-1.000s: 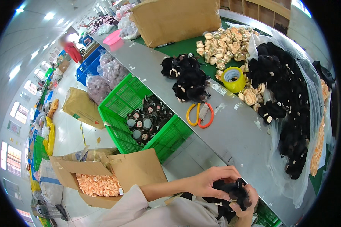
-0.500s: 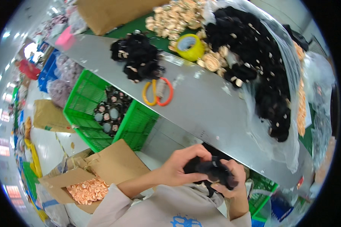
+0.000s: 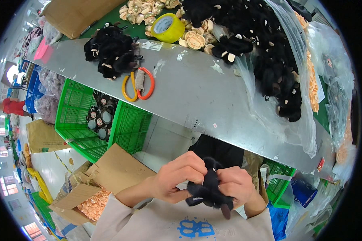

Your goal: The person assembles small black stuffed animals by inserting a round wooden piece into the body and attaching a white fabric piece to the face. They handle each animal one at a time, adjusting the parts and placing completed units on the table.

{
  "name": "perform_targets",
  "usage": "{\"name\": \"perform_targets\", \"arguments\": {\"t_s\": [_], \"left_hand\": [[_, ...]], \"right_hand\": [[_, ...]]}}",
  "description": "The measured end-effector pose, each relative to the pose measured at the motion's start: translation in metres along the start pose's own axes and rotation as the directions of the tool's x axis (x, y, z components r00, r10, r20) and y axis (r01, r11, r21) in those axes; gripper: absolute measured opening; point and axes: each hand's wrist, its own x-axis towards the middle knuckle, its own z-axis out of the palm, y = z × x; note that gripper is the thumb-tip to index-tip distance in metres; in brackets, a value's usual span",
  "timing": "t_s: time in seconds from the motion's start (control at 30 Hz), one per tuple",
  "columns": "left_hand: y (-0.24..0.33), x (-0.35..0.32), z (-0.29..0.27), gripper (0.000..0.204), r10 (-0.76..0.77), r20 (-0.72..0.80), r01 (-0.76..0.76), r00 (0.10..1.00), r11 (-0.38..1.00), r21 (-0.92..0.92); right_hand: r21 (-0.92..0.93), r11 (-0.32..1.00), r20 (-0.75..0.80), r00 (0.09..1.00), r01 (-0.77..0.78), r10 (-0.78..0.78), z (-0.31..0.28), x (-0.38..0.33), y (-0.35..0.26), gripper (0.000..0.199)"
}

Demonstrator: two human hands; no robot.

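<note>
Nearer now, grey table (image 3: 197, 92) fills view; both hands' fingers (image 3: 189, 166) clamp black plush toy (image 3: 207, 190) above floor.

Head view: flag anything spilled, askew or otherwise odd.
Nothing looks damaged. The clear bag of black plush pieces droops over the table edge, its contents close to the lip. Both hands, left and right, hold a black plush.

Bright, even indoor light over my bench; pale glare on the metal table (image 3: 189, 86), soft shadows under things; windows (image 3: 6, 186) blown white at left, straight edges bowed, black fisheye rim, far corners smeared
</note>
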Motion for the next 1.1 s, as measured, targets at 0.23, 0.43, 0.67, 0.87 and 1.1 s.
{"name": "perform_targets", "arguments": {"t_s": [0.23, 0.43, 0.67, 0.87, 1.1], "left_hand": [[-0.012, 0.001, 0.022, 0.020, 0.159, -0.150, -0.152, 0.976, 0.987, 0.056], [-0.007, 0.020, 0.009, 0.029, 0.054, -0.066, -0.046, 0.996, 0.992, 0.119], [-0.009, 0.019, 0.011, 0.032, 0.056, 0.063, -0.057, 0.996, 0.998, 0.016], [-0.012, 0.021, 0.017, 0.031, 0.414, 0.011, -0.385, 0.910, 0.836, 0.392], [-0.001, 0.026, 0.012, 0.046, 0.274, 0.017, -0.221, 0.962, 0.736, 0.640]], "right_hand": [[-0.322, 0.933, -0.191, 0.954, 0.163, -0.233, 0.006, -0.005, -0.002, 0.020], [-0.487, 0.873, -0.310, 0.938, -0.018, -0.154, 0.014, -0.020, -0.004, 0.023], [-0.192, 0.980, -0.287, 0.958, -0.054, -0.003, 0.002, -0.022, 0.006, 0.022], [-0.331, 0.926, -0.454, 0.891, -0.179, 0.010, 0.015, -0.025, -0.004, 0.021], [-0.540, 0.834, -0.438, 0.884, -0.115, -0.161, 0.029, -0.021, 0.005, 0.023]]}}
